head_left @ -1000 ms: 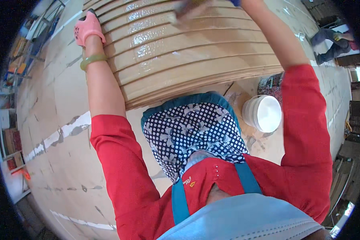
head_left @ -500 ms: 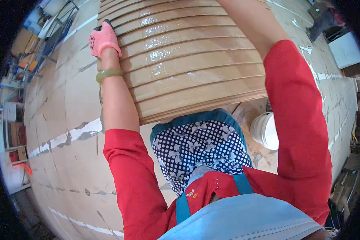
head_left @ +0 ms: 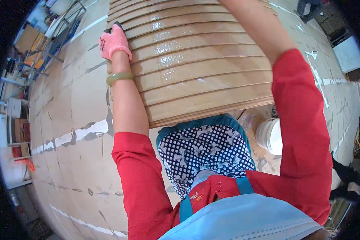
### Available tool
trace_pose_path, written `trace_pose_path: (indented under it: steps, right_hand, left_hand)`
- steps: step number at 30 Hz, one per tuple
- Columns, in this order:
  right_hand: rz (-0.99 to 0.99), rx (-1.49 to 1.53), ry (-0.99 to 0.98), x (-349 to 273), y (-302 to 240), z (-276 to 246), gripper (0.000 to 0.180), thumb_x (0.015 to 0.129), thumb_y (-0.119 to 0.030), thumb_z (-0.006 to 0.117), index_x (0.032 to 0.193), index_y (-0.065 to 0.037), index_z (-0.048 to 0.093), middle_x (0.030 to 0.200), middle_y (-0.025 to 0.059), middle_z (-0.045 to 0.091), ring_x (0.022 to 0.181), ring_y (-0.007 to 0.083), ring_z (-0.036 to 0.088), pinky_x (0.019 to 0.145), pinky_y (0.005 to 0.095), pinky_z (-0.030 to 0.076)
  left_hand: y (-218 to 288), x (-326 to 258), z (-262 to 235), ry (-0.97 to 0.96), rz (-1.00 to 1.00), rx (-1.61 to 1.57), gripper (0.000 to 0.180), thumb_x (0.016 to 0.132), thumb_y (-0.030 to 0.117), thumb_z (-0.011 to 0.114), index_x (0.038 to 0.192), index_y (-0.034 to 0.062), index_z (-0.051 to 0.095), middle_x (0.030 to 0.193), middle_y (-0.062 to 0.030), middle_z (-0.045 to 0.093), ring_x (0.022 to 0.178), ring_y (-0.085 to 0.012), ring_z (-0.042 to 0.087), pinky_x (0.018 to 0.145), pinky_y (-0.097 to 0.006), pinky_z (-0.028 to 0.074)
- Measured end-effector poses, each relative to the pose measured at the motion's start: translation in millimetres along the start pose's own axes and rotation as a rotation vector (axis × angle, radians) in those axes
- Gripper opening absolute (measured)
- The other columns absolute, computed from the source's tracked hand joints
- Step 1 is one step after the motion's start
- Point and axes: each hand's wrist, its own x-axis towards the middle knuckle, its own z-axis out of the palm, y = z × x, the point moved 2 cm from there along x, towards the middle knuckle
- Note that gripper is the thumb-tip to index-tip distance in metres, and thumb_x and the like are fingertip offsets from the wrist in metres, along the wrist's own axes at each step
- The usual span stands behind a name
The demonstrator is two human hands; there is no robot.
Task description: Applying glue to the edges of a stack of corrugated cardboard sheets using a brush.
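Overlapped brown sheets (head_left: 212, 62) lay ahead of apron (head_left: 204, 150), wet-looking left of centre. Gloved left hand (head_left: 115, 42) rested at sheets' left edge; grip could not be told. Right hand out of view, state unknown. Steady bracing, even wetting appeared advisable.

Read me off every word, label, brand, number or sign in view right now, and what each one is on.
Nothing here reads clearly enough to quote.
Pink glove on the left hand: dark printing, too small and blurred to read.
Red top, chest: small light stitching like script, too small to read.
White bucket and tan strips: no lettering visible.
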Motion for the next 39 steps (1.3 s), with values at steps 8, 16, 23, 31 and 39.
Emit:
trace_pose_path:
  steps: [8, 16, 23, 31, 39]
  right_hand:
    - [-0.03, -0.197, -0.215, -132.8, -41.9, -1.1, 0.032, 0.076, -0.032, 0.063, 0.075, 0.0, 0.063, 0.065, 0.0182, 0.06, 0.063, 0.0245, 0.058, 0.062, 0.0392, 0.047]
    - [0.059, 0.05, 0.045, -86.0, 11.3, -126.1, 0.026, 0.075, -0.029, 0.067, 0.07, -0.003, 0.063, 0.06, 0.0057, 0.058, 0.052, 0.0157, 0.052, 0.049, 0.0332, 0.043]
    - [-0.031, -0.002, 0.302, -64.1, 86.5, -172.6, 0.026, 0.077, -0.03, 0.066, 0.074, -0.004, 0.066, 0.06, 0.0018, 0.058, 0.05, 0.0109, 0.049, 0.045, 0.0285, 0.039]
    - [0.108, 0.123, -0.024, -307.1, -6.4, -192.1, 0.02, 0.086, -0.023, 0.06, 0.088, -0.004, 0.065, 0.074, 0.002, 0.062, 0.061, 0.0092, 0.054, 0.056, 0.0235, 0.044]
    - [0.235, 0.153, 0.096, -311.5, -94.8, -210.2, 0.022, 0.086, -0.027, 0.059, 0.09, -0.005, 0.065, 0.074, 0.001, 0.061, 0.056, 0.0082, 0.05, 0.052, 0.0219, 0.041]
  left_hand:
    - [-1.6, -4.5, -17.4, 0.015, 0.006, -0.005, 0.056, 0.077, 0.049, 0.049, 0.095, -0.0018, 0.066, 0.097, -0.0209, 0.064, 0.094, -0.0341, 0.061, 0.083, -0.041, 0.045]
    - [5.8, -8.9, -13.0, 0.03, 0.012, -0.016, 0.055, 0.077, 0.049, 0.052, 0.095, -0.0013, 0.067, 0.098, -0.0199, 0.065, 0.095, -0.0348, 0.06, 0.084, -0.041, 0.045]
    - [12.2, -4.4, 4.9, 0.051, 0.069, -0.045, 0.057, 0.077, 0.049, 0.052, 0.095, -0.0031, 0.066, 0.098, -0.0203, 0.065, 0.094, -0.0351, 0.06, 0.083, -0.042, 0.044]
    - [-6.5, 2.6, -7.7, 0.048, 0.035, -0.028, 0.06, 0.076, 0.05, 0.052, 0.097, -0.0045, 0.066, 0.1, -0.0203, 0.065, 0.094, -0.0359, 0.06, 0.082, -0.043, 0.044]
    - [-9.9, 2.1, -7.1, 0.078, 0.038, 0.014, 0.06, 0.075, 0.05, 0.052, 0.097, -0.0038, 0.066, 0.1, -0.0198, 0.065, 0.094, -0.0343, 0.061, 0.081, -0.042, 0.044]
